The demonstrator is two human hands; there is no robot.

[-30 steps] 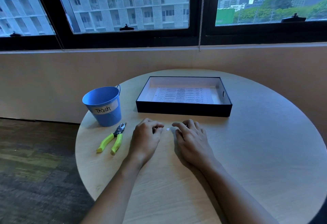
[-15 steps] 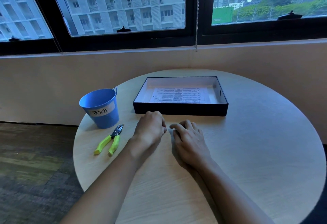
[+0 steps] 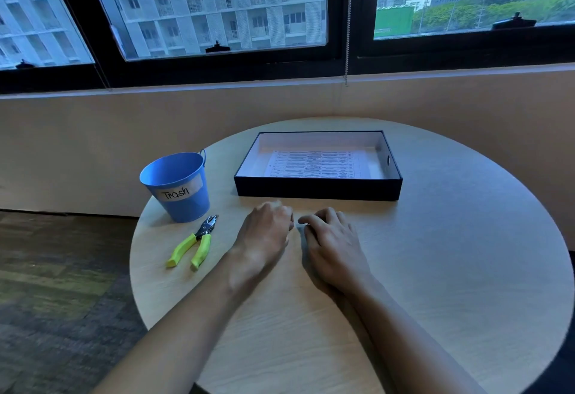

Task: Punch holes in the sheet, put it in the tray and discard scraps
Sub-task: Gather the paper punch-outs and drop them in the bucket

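The person's left hand (image 3: 267, 232) lies knuckles up on the round pale wooden table (image 3: 435, 284). Its fingers (image 3: 281, 211) are curled under the palm, so their tips are hidden. Whether they pinch anything cannot be told from this view. The right hand (image 3: 334, 246) lies just beside it, with its fingers (image 3: 323, 216) loosely bent and their tips resting on the tabletop; it holds nothing that shows. Its index finger points toward the left hand's knuckles, and only a narrow strip of wood separates the two.

A second ago that gap was wider, and a small white scrap lay on the table between the fingertips. The left hand has since closed in toward the right, and the scrap is now out of sight, possibly under the curled left fingers.

Just beyond both sets of fingers stands the shallow black rectangular tray (image 3: 317, 190) with its white lining. Its near wall is close to the knuckles but does not touch them. The white printed paper sheet (image 3: 314, 165) lies flat inside the tray, as it did before.

Left of the left fingers, the hole punch with yellow-green handles (image 3: 194, 242) lies on the table, its metal head pointing away from the person. Further left and beyond the punch stands the blue metal bucket (image 3: 177, 188) labelled "Trash". Neither has moved.
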